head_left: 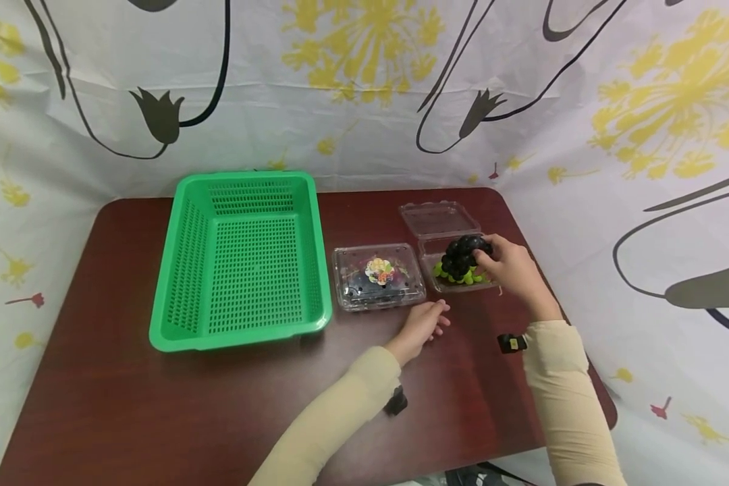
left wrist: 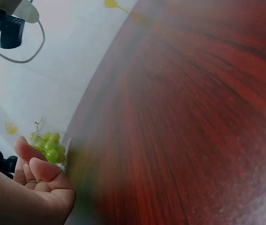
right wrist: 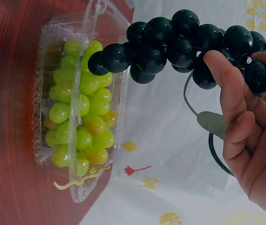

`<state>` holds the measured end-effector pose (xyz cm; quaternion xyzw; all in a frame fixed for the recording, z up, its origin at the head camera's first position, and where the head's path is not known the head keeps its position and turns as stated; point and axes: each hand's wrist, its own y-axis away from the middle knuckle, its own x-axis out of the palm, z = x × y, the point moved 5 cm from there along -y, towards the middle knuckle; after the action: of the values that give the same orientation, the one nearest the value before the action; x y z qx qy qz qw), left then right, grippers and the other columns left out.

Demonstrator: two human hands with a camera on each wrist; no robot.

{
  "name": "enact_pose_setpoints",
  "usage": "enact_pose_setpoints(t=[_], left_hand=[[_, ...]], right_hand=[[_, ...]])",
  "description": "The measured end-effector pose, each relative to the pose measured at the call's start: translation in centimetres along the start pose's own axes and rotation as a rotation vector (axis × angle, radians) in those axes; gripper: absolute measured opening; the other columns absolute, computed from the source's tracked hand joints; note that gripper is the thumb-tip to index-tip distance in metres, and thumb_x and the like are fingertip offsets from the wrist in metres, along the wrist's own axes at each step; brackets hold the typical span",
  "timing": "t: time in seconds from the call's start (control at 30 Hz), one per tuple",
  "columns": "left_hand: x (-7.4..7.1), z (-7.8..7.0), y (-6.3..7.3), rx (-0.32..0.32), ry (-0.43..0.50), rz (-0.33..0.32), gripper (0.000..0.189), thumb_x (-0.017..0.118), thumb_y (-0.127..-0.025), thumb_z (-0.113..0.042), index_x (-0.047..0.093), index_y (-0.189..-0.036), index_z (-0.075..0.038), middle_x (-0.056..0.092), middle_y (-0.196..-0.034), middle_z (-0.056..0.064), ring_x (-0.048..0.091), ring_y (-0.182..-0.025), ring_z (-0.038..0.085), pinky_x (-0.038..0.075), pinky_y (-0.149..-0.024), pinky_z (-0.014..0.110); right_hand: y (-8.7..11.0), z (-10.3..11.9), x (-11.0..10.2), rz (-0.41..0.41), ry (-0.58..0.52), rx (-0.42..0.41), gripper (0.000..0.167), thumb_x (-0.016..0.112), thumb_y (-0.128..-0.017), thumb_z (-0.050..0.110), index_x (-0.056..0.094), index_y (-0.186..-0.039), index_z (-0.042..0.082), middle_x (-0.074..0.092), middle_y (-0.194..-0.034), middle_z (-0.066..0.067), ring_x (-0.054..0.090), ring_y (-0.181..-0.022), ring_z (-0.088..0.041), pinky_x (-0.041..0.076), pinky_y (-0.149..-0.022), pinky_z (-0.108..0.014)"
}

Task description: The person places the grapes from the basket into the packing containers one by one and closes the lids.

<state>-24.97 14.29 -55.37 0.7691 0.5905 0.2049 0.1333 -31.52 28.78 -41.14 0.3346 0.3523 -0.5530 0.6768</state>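
Note:
My right hand (head_left: 513,270) grips a bunch of black grapes (right wrist: 163,47) by one end, holding it over an open clear plastic box (head_left: 455,283). Green grapes (right wrist: 88,108) fill that box, and their stem pokes out over the rim in the right wrist view. The black bunch partly covers the green one in the head view. My left hand (head_left: 422,327) is just in front of a lidded clear box (head_left: 352,273) with a flowery label, its fingers loosely bent and holding nothing. In the left wrist view its fingers (left wrist: 46,171) overlap the green grapes.
A green plastic basket (head_left: 255,270) with slotted sides stands to the left of the boxes on the dark red table (head_left: 219,405). The open box's lid (head_left: 440,217) lies back toward the patterned cloth (head_left: 364,148) behind. Small black cameras are on both wrists.

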Motion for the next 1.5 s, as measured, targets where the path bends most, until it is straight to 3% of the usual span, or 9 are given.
enact_pose_setpoints(t=[0.17,0.3,0.63,0.8,0.9,1.03,1.17,1.5], left_hand=[[0.3,-0.1,-0.7,-0.02,0.002,-0.02,0.043,0.042,-0.102,-0.039,0.065,-0.119,-0.008,0.069,-0.083,0.004,0.049,-0.058,0.008,0.035,-0.052,0.021],[0.5,-0.3,-1.2,-0.036,0.027,-0.029,0.044,0.04,-0.102,-0.041,0.064,-0.12,-0.009,0.07,-0.085,0.005,0.049,-0.057,0.008,0.035,-0.051,0.02],[0.9,0.3,-2.0,-0.092,0.234,-0.041,0.046,0.038,-0.103,-0.041,0.06,-0.126,-0.009,0.059,-0.073,-0.004,0.046,-0.051,0.004,0.034,-0.044,0.015],[1.2,0.5,-2.3,-0.104,0.31,-0.068,0.042,0.037,-0.103,-0.037,0.061,-0.122,-0.008,0.057,-0.071,-0.005,0.045,-0.052,0.004,0.032,-0.045,0.015],[1.5,0.5,-2.6,-0.099,0.357,-0.065,0.041,0.035,-0.104,-0.035,0.061,-0.121,-0.009,0.057,-0.071,-0.005,0.045,-0.053,0.005,0.033,-0.047,0.016],[1.8,0.4,-2.8,-0.079,0.389,-0.057,0.035,0.035,-0.105,-0.033,0.06,-0.119,-0.013,0.056,-0.072,-0.005,0.046,-0.054,0.005,0.033,-0.048,0.016],[1.9,0.3,-2.7,-0.064,0.411,-0.058,0.031,0.037,-0.105,-0.03,0.061,-0.118,-0.015,0.057,-0.072,-0.004,0.047,-0.051,0.004,0.033,-0.046,0.014],[2.2,0.7,-2.7,-0.074,0.427,-0.056,0.03,0.039,-0.104,-0.025,0.062,-0.12,-0.014,0.056,-0.069,-0.005,0.047,-0.047,0.002,0.031,-0.043,0.013]], right_hand=[[0.0,-0.3,0.3,-0.002,-0.069,-0.01,0.041,0.05,-0.1,0.036,0.052,-0.127,0.005,0.071,-0.073,-0.008,0.055,-0.048,-0.016,0.044,-0.044,-0.033],[0.2,-0.6,0.4,0.024,-0.152,0.019,0.045,0.049,-0.099,0.042,0.051,-0.128,0.008,0.072,-0.08,-0.015,0.055,-0.047,-0.018,0.046,-0.044,-0.037],[0.2,-0.3,1.5,0.027,-0.263,-0.008,0.039,0.048,-0.101,0.037,0.052,-0.125,0.006,0.072,-0.082,-0.021,0.06,-0.054,-0.011,0.043,-0.041,-0.034],[-0.2,-0.4,2.2,0.039,-0.301,-0.011,0.039,0.049,-0.101,0.034,0.052,-0.125,0.004,0.072,-0.08,-0.019,0.068,-0.062,-0.019,0.04,-0.04,-0.032],[-0.4,-1.0,2.6,0.05,-0.354,0.005,0.04,0.049,-0.101,0.034,0.052,-0.125,0.002,0.072,-0.077,-0.016,0.069,-0.066,-0.022,0.05,-0.049,-0.03],[-0.4,-2.0,2.9,0.064,-0.416,0.047,0.041,0.049,-0.101,0.034,0.052,-0.124,0.0,0.071,-0.074,-0.007,0.068,-0.065,-0.017,0.058,-0.064,-0.034],[-0.4,-3.1,3.0,0.076,-0.417,0.087,0.042,0.048,-0.101,0.034,0.051,-0.125,0.0,0.071,-0.072,-0.001,0.068,-0.065,-0.018,0.055,-0.061,-0.034],[-0.4,-5.3,3.0,0.13,-0.438,0.163,0.041,0.045,-0.103,0.027,0.047,-0.131,-0.003,0.071,-0.071,-0.002,0.062,-0.059,-0.014,0.047,-0.052,-0.03]])
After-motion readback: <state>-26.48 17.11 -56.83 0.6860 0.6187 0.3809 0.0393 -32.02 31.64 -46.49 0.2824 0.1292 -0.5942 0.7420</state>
